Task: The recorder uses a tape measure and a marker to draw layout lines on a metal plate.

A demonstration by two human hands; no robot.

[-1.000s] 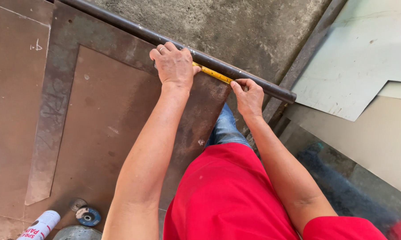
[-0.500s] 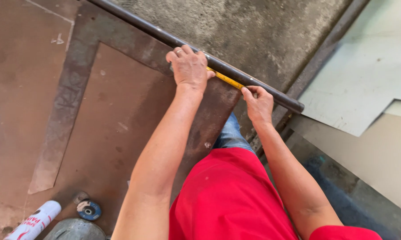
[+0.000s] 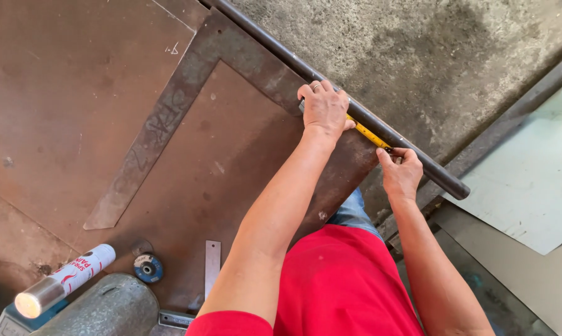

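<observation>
Stretching tape measure between hands, along pipe

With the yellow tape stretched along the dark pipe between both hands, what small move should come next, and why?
Probably mark the pipe at the right hand: the yellow tape already lies taut along it, the left hand pinning one end, the right fingertips pressing the other.

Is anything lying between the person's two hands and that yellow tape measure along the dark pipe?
Nothing visible. The left hand presses one end of the yellow tape measure against the dark pipe, and the right hand pinches the other end. Both hands are already touching it.
</observation>
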